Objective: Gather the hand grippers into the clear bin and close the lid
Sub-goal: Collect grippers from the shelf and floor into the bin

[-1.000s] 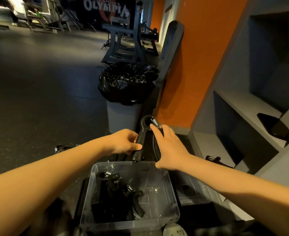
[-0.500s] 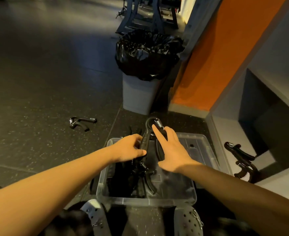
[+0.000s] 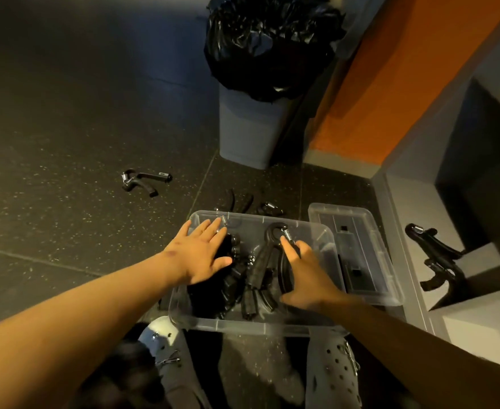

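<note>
The clear bin [image 3: 251, 326] sits on the floor in front of me with several black hand grippers piled inside. My right hand [image 3: 307, 276] holds one black hand gripper [image 3: 268, 255] by a handle, over the bin. Flat and spread, my left hand [image 3: 201, 255] hovers above the bin's left side with nothing in it. Another hand gripper [image 3: 144, 181] lies on the floor to the left. More grippers [image 3: 243, 202] lie just behind the bin. Two grippers [image 3: 437, 255] rest on the low shelf at the right. The clear lid [image 3: 361, 252] lies beside the bin on its right.
A grey trash can with a black bag [image 3: 260, 84] stands behind the bin. An orange wall [image 3: 390, 84] and grey shelving [image 3: 464, 172] run along the right. My grey clogs [image 3: 331, 373] are just below the bin.
My left hand has let go of the gripper and spread flat over the bin's left side. My right hand has lowered the gripper into the bin. My view has tilted downward.
</note>
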